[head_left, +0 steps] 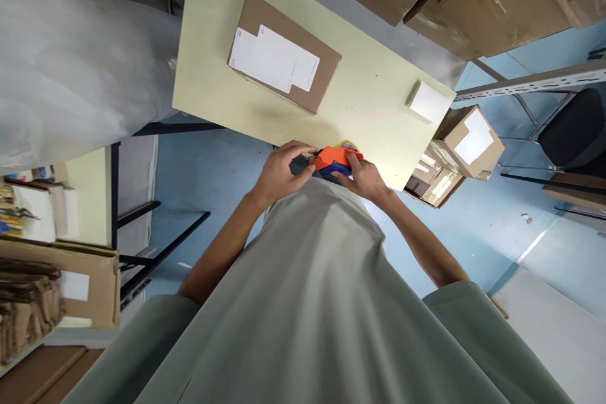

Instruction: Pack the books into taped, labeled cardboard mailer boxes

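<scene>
In front of my body, at the near edge of the table, I hold an orange and blue tape dispenser (pixel 331 158). My right hand (pixel 362 175) grips its right end, with the thumb on the blue side and the fingers over the orange top. My left hand (pixel 285 170) is curved around the left end, its thumb and forefinger at the tip. A yellow-rimmed round part, which looks like a tape roll, shows just behind the dispenser. On the table beyond lies a closed cardboard box (pixel 326 69) with white labels (pixel 279 60) on top.
The pale yellow table (pixel 374 113) carries a small white box (pixel 430 102) at its right end. Labelled cartons (pixel 466 139) stand on the floor to the right, near a black chair (pixel 575 129). A large plastic-wrapped bundle (pixel 85 63) is on the left, above shelving with folded cardboard (pixel 28 303).
</scene>
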A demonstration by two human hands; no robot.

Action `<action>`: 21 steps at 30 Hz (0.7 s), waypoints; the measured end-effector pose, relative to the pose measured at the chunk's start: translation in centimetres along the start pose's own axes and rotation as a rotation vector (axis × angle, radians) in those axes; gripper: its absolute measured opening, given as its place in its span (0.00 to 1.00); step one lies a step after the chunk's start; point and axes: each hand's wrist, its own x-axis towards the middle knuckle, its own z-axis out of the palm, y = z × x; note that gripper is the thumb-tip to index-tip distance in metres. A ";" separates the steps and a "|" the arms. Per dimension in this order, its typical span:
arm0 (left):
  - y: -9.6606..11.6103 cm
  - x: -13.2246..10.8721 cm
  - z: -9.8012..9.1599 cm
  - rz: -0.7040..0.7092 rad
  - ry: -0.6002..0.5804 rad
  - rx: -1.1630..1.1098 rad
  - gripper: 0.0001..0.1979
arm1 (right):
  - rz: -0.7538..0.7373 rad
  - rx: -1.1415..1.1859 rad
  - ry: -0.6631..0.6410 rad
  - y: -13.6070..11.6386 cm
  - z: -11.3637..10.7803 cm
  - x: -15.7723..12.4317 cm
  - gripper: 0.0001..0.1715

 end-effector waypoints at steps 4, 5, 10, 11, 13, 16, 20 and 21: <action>-0.2 0.0 0.7 -0.068 0.001 -0.037 0.23 | -0.001 -0.018 -0.006 0.3 -0.3 -0.1 0.51; -0.3 0.0 1.0 -0.089 0.008 -0.049 0.24 | -0.004 -0.019 -0.004 0.4 -0.3 -0.2 0.50; -0.8 0.0 1.9 -0.129 0.040 -0.036 0.19 | -0.003 -0.027 0.036 0.6 0.0 -0.6 0.47; -0.9 0.0 2.0 -0.120 0.045 -0.023 0.18 | -0.003 -0.032 0.040 0.6 0.1 -0.7 0.46; -1.1 0.0 2.2 -0.095 0.066 0.007 0.15 | -0.003 -0.038 0.048 0.6 0.2 -0.9 0.45; -1.3 0.1 2.4 -0.060 0.100 0.046 0.14 | -0.011 -0.022 0.078 0.7 0.3 -1.1 0.44; -1.1 0.2 2.8 -0.040 0.104 0.061 0.11 | -0.026 0.013 0.127 0.9 0.4 -1.3 0.43; -1.0 0.2 2.9 -0.041 0.101 0.070 0.10 | -0.026 0.019 0.135 0.9 0.5 -1.3 0.43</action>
